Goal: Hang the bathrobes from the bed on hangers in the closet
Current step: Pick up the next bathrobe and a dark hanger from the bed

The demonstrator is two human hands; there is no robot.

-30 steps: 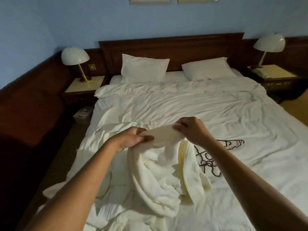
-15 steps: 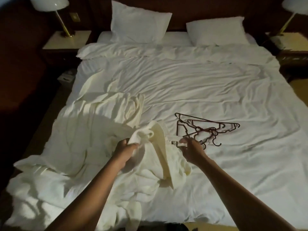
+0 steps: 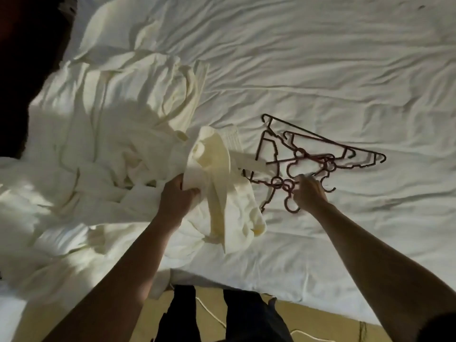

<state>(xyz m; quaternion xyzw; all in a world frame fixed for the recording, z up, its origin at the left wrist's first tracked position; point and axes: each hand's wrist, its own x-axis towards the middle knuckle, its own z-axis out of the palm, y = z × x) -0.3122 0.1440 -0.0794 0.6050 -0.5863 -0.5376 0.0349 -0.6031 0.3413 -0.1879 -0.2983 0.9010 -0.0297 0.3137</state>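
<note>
Nearest, dark trousers stand on a tan floor at the foot of the bed, with a thin white cord lying beside them. Both bare forearms reach out over the bed's edge.

The left hand grips a bunched fold of a cream robe. Its fingers are curled round the cloth, and the thumb is on the far side. The robe rises above those fingers and drapes down to their right onto the sheet, with one strip trailing across toward the hangers.

The right hand is well apart from the left, knuckles up, with its fingertips drawn together among the hooks of the dark red hangers. Blur hides whether they actually pinch one. The hangers lie tangled flat on the sheet, fanning away beyond and to the right of those fingertips.

Left of the left hand's fingers and beyond them, a heap of cream cloth lies rumpled on the bed. Past everything, a wrinkled white sheet fills the view.
</note>
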